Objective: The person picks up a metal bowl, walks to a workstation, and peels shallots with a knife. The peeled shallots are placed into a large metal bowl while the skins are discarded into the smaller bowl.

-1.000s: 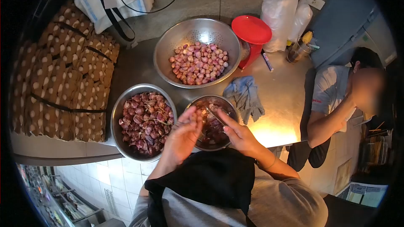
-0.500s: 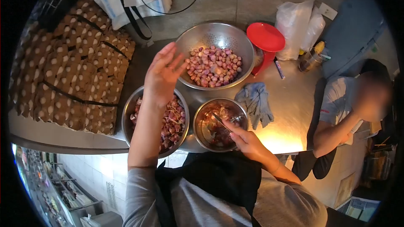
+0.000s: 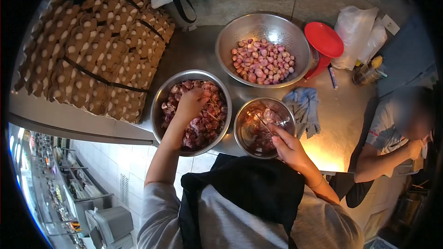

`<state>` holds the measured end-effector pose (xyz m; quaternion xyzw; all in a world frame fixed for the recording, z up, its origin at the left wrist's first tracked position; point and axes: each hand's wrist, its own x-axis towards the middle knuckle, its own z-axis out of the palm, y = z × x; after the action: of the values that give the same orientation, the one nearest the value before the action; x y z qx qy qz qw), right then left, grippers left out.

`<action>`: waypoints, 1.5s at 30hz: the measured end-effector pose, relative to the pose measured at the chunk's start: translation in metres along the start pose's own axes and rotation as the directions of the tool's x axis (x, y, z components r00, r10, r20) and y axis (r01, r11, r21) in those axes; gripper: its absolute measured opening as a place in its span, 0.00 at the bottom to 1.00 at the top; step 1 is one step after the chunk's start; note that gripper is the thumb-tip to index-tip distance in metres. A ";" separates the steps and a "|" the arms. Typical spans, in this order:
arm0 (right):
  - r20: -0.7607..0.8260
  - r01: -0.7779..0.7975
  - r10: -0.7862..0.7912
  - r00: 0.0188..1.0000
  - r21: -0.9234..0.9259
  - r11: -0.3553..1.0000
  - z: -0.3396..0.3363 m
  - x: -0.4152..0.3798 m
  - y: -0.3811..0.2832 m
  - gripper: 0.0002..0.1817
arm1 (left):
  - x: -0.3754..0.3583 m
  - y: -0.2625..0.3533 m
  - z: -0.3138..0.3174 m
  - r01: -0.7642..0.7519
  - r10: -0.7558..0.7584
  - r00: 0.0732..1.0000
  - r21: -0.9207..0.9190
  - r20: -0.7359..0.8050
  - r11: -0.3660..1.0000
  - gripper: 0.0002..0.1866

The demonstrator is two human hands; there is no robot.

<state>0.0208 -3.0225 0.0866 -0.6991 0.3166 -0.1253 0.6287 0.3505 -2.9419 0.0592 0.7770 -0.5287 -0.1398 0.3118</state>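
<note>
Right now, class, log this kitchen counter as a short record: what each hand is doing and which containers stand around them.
left hand: reaching into the bowl of unpeeled shallots
right hand: holds a knife over the small bowl
colander: holds peeled shallots
cloth: lies right of the small bowl
other person: seated at the right edge

Left hand stretched forward, fingers curled downward — right hand drawn close, grip closed, forearm bent
</note>
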 end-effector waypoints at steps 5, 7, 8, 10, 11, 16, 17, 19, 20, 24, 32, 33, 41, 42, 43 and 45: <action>0.015 0.025 -0.025 1.000 -0.006 1.000 0.001 -0.005 -0.005 0.21 | 0.009 0.026 0.002 0.104 -0.085 0.977 -0.088 0.197 0.991 0.10; 0.011 0.019 -0.019 1.000 0.001 1.000 0.001 -0.006 -0.003 0.21 | 0.009 0.032 0.008 -0.121 0.106 0.968 0.053 0.230 0.991 0.12; 0.010 0.015 -0.015 1.000 -0.001 1.000 0.001 -0.007 -0.004 0.21 | 0.008 0.034 0.012 -0.232 0.196 0.947 0.120 0.254 0.965 0.13; 0.011 0.012 -0.012 1.000 -0.010 1.000 0.001 -0.007 -0.007 0.21 | 0.006 0.028 0.027 -0.256 0.172 0.938 0.269 0.300 0.928 0.17; 0.008 0.019 -0.019 1.000 -0.012 1.000 0.001 -0.007 -0.008 0.21 | 0.006 0.025 0.033 -0.269 0.158 0.934 0.343 0.320 0.900 0.18; -0.012 0.026 -0.026 1.000 0.061 0.998 -0.001 -0.004 -0.006 0.20 | -0.008 0.050 0.009 -0.016 0.047 0.986 -0.196 0.158 0.981 0.14; 0.000 -0.013 0.013 1.000 0.115 0.993 -0.001 -0.004 -0.007 0.20 | -0.012 0.053 0.008 0.035 -0.003 0.996 -0.366 0.088 0.930 0.13; 0.037 -0.118 0.113 0.993 0.232 0.966 -0.002 -0.005 -0.013 0.21 | -0.022 0.070 0.002 0.152 -0.116 0.988 -0.657 0.098 0.738 0.12; 0.047 -0.090 0.081 0.996 0.246 0.965 -0.001 -0.004 -0.014 0.21 | -0.029 0.086 -0.002 0.233 -0.154 0.972 -0.763 0.175 0.603 0.12; 0.061 0.213 -0.227 0.972 0.180 0.960 0.007 0.002 -0.019 0.24 | -0.049 0.111 0.022 0.388 -0.104 0.920 -0.914 0.378 0.117 0.14; 0.033 0.363 -0.362 0.932 -0.022 0.932 0.011 0.000 -0.005 0.25 | -0.067 0.128 0.058 0.329 -0.148 0.934 -0.944 0.326 -0.003 0.09; 0.036 0.345 -0.345 0.938 -0.007 0.939 0.011 -0.001 -0.006 0.25 | -0.067 0.131 0.060 0.313 -0.149 0.941 -0.948 0.303 0.049 0.08; -0.018 0.185 -0.190 0.982 0.338 0.923 0.020 0.003 -0.001 0.15 | -0.075 0.140 0.077 0.143 -0.174 0.981 -0.933 0.089 0.331 0.10; -0.043 0.195 -0.192 0.980 0.353 0.915 0.023 0.005 0.004 0.13 | -0.076 0.141 0.079 0.137 -0.165 0.983 -0.919 0.080 0.369 0.11; -0.058 0.196 -0.188 0.980 0.377 0.905 0.025 0.007 0.006 0.11 | -0.076 0.141 0.081 0.131 -0.157 0.985 -0.904 0.072 0.406 0.12; -0.077 0.190 -0.175 0.982 0.433 0.881 0.027 0.011 0.008 0.08 | -0.079 0.143 0.083 0.142 -0.150 0.985 -0.878 0.082 0.457 0.12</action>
<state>0.0423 -3.0073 0.0717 -0.5640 0.2241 -0.2642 0.7496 0.1691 -2.9335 0.0773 0.5488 -0.3116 -0.4149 0.6555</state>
